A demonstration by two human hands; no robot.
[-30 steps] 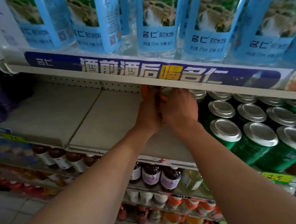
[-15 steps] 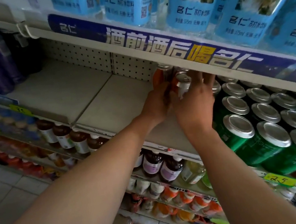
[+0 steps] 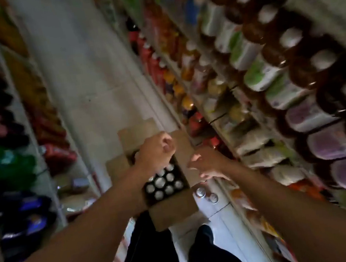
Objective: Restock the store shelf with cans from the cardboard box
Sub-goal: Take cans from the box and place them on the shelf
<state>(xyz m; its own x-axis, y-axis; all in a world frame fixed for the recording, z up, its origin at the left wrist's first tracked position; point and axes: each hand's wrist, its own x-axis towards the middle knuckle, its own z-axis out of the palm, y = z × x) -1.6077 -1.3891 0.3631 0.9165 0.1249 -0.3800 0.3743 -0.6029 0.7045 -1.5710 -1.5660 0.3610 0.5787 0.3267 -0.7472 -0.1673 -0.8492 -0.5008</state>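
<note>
both hands over open cardboard box (image 3: 173, 212) of cans (image 3: 159, 181). left hand (image 3: 156, 150) fingers curled, holding nothing. right hand (image 3: 206, 164) fingers loose, spread, empty.

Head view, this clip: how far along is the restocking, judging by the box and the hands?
Done: cannot tell, since the target shelf is out of view. In hand: nothing; the left hand hangs over the open cardboard box with fingers curled on nothing, and the right hand is open beside it. Left: several cans fill the box's near end, and two loose cans stand on the floor next to it.
</note>
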